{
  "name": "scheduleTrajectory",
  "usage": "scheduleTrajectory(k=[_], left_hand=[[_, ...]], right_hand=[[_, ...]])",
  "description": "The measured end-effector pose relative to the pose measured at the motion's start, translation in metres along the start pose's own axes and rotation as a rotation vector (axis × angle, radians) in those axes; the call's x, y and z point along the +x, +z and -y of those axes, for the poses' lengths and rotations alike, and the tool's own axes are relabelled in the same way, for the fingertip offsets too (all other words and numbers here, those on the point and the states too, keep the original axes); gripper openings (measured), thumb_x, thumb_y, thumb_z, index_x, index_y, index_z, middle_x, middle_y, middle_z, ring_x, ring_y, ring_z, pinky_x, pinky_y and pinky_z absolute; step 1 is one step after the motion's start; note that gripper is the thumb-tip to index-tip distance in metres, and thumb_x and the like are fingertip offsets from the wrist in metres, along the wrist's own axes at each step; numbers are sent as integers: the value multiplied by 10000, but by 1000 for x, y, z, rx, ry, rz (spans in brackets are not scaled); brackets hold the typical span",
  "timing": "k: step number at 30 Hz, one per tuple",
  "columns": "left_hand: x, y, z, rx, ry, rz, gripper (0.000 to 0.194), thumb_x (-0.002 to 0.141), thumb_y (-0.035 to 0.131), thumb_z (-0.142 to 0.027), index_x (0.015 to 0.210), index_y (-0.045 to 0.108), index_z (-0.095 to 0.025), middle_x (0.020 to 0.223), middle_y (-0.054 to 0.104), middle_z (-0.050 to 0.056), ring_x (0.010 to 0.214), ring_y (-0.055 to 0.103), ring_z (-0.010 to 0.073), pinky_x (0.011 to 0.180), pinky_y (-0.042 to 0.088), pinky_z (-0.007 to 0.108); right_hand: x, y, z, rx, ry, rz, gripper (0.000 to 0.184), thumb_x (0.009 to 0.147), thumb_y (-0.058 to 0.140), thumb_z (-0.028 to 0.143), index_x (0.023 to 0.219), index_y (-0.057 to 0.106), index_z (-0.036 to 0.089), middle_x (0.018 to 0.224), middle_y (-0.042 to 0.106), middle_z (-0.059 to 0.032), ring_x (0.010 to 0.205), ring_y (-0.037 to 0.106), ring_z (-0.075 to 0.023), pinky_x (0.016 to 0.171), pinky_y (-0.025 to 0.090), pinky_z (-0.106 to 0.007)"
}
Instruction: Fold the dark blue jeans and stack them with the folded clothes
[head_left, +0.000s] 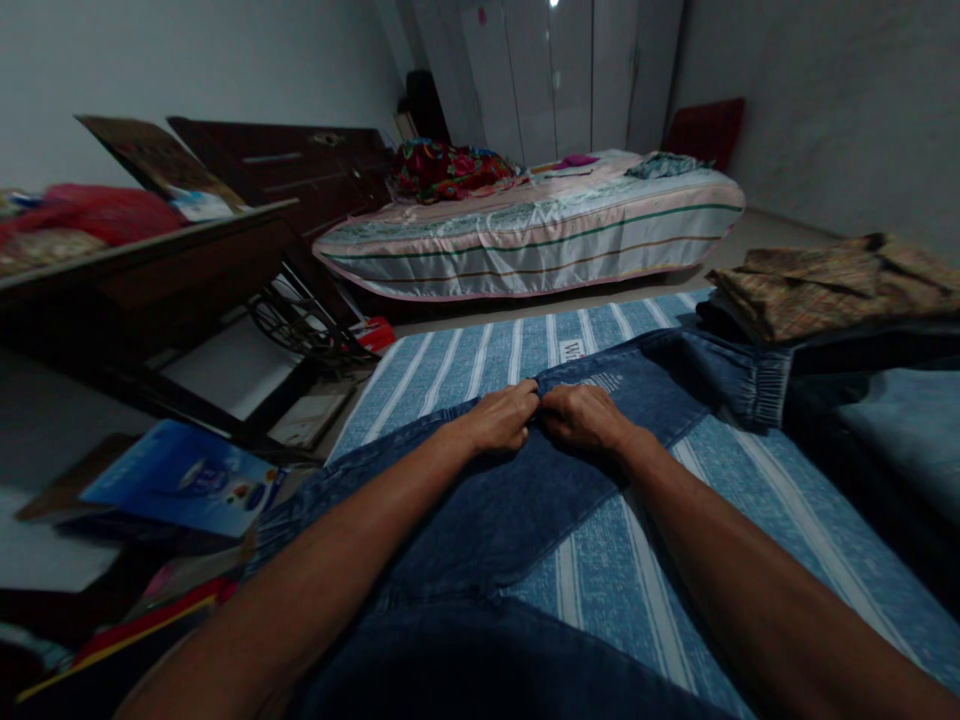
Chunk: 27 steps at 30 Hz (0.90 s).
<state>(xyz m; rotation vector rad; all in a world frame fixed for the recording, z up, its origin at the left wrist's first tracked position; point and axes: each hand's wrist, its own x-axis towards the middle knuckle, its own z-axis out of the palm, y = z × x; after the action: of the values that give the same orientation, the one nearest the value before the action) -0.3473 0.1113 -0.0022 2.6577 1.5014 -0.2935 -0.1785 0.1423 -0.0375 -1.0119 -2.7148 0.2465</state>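
Note:
A pair of dark blue jeans (480,510) lies stretched across a blue-and-white striped bedsheet (652,570). A gathered elastic cuff (769,388) is at its right end, and more gathered cloth shows at the left end. My left hand (504,416) is closed on the denim along the far edge. Right beside it, my right hand (583,416) also grips the cloth, with its fingers curled under. The knuckles nearly meet, and the fingertips are mostly hidden. A pale striped print shows on the denim just beyond my right hand.
Folded clothes sit at the right, with a brown checked garment (832,285) on top and a light blue one (907,425) nearer. Across the floor stands another bed (525,240). At left are a dark wooden table (150,250) and a blue box (184,480).

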Motion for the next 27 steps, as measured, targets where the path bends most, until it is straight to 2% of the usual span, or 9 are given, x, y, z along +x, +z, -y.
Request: scheduleTrajectory(k=[8,20,27], left_hand=[[-2,-1,5,-4,43,29,258,701,497,-111,954,511,-160,1266,442,140,1092,531,266,901,467,357],[-5,-1,5,-20,47,40,340,689,507,-89,1013,523,-192,1274,434,98,1175,476,255,946,440,338],[-6,-1,9,-35,58,37,362,661,504,-83,997,524,-215,1285,445,77,1156,496,256,918,453,346]], right_hand=[[0,-1,-4,18,-23,8,266,885,434,287,972,666,189,988,680,-86,864,632,-218,665,386,-271],[0,-2,-8,38,-38,27,255,892,445,279,972,675,201,1000,671,-75,873,623,-208,688,385,-265],[0,-4,-9,40,-22,47,274,899,454,309,989,689,201,999,670,-79,841,620,-202,688,387,-265]])
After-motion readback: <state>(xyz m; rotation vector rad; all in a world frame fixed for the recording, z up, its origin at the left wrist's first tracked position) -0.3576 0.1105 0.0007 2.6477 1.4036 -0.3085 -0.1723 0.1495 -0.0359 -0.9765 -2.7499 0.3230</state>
